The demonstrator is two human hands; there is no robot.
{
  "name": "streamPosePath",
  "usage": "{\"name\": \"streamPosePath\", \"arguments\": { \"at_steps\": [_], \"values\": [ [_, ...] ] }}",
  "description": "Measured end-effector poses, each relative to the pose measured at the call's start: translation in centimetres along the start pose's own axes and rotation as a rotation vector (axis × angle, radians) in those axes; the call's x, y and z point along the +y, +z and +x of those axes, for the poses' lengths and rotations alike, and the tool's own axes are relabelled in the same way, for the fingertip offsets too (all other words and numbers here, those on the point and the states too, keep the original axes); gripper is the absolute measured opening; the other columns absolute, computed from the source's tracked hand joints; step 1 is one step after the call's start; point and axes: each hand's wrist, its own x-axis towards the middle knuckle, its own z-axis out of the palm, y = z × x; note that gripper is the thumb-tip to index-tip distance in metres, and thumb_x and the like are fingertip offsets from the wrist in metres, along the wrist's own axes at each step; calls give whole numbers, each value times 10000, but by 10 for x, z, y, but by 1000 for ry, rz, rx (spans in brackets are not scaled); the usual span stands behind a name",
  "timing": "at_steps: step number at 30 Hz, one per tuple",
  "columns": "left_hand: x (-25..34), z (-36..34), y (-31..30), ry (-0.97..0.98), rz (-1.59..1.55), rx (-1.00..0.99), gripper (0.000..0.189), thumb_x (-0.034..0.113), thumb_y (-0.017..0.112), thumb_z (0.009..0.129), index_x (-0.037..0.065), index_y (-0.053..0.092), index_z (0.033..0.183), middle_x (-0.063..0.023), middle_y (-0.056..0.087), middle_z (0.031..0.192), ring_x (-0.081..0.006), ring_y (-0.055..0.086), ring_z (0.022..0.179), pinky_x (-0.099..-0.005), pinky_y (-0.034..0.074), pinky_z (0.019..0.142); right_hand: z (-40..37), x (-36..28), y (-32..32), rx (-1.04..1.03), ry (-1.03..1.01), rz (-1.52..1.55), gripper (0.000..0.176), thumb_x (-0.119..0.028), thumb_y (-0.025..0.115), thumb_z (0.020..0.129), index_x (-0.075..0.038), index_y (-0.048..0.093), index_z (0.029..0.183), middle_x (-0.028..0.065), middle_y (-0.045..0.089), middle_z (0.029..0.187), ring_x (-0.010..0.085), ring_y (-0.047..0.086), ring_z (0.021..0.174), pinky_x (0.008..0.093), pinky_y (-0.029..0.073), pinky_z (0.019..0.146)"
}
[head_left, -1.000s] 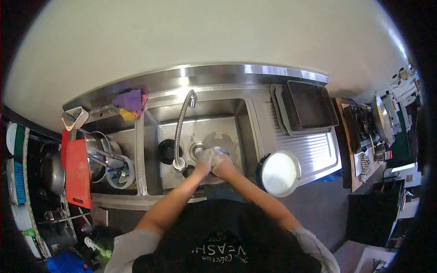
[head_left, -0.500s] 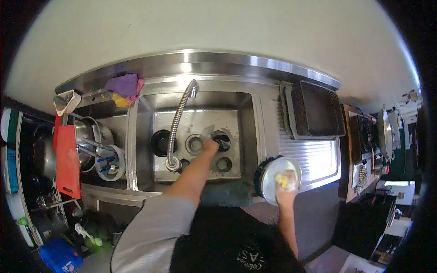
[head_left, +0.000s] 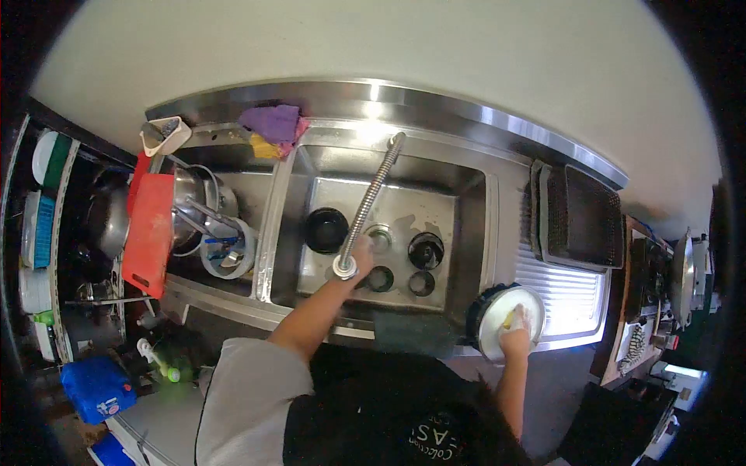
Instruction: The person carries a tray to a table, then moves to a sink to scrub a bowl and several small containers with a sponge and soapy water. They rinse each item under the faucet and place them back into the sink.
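My left hand reaches into the steel sink, partly behind the spring faucet hose; its fingers are blurred and what they may hold is unclear. Close to it lie a round metal piece and a small dark cup. A black bowl sits to the left, a dark round vessel and another small cup to the right. At the sink's right front, my right hand is closed on a yellow sponge, pressed against a round white surface with a dark rim.
Dark wire baskets stand on the ribbed drainboard. Left of the sink are pots, a white bucket and a red cutting board. Purple cloth lies on the back ledge. A dark cloth hangs at the front edge.
The view has shifted, so the sink appears further right. Relative to the sink, my left hand has moved left, away from the dark round vessel. My right hand stays on the white surface with the sponge.
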Motion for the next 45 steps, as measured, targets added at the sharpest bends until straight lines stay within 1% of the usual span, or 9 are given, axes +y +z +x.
{"name": "streamPosePath", "arguments": {
  "at_steps": [3,5,9,13,17,26,31,40,45],
  "values": [
    [-65,-2,-15,17,-129,186,554,318,572,785,65,437,1258,-179,420,1306,-289,403,1210,-428,359,958,0,-14,0,-71,55,-9,632,-125,558,726,-44,378,1326,222,449,1271,370,387,1211,397,295,1030],
    [-46,-16,-59,4,665,161,639,452,549,799,24,443,1261,-231,337,1365,-317,344,1259,-411,303,1017,1,-21,-3,-103,67,-8,640,-123,550,726,-30,365,1331,236,437,1279,376,373,1221,400,290,1033],
    [-67,3,-69,23,851,-248,801,630,412,804,1,399,1302,-230,314,1383,-314,328,1277,-408,267,1046,-7,-36,-22,-166,69,24,666,-81,517,715,2,317,1344,263,419,1283,369,395,1204,370,319,1014],
    [-45,17,-79,-292,400,-386,653,606,377,829,58,615,1094,-179,401,1340,-339,426,1196,-445,365,966,-11,-12,-4,-41,-99,-9,663,-279,616,776,7,365,1319,221,417,1308,358,368,1233,391,307,1022],
    [-60,19,-72,50,564,139,618,458,624,751,52,518,1204,-194,442,1291,-338,376,1224,-425,313,1014,-25,-31,-6,-4,96,34,662,-277,622,760,-148,357,1353,188,411,1327,329,370,1241,390,293,1036],
    [-53,37,-88,15,380,-73,810,526,669,697,-93,466,1179,-294,462,1212,-401,410,1171,-412,334,987,-41,-58,-21,-34,261,35,591,-329,555,777,-144,405,1318,150,429,1326,315,350,1262,389,280,1041],
    [-214,118,0,-19,-36,-347,556,469,654,732,-51,614,924,-282,595,928,-404,565,927,-434,432,806,-40,-54,-10,-39,256,44,587,-319,545,774,-130,407,1312,167,426,1324,308,346,1266,387,282,1040],
    [-81,6,-65,194,68,-13,328,339,676,721,26,630,809,-193,623,743,-347,615,724,-413,471,627,-38,-62,-21,119,398,268,700,-449,596,754,-77,396,1312,204,466,1269,347,433,1186,392,351,987],
    [-26,-59,-64,266,-382,51,275,213,594,810,-42,609,913,-159,642,830,-241,612,734,-350,476,732,-41,-100,-28,469,40,568,688,-422,673,718,-63,438,1256,202,530,1142,354,485,1093,395,383,941]
  ]
}}
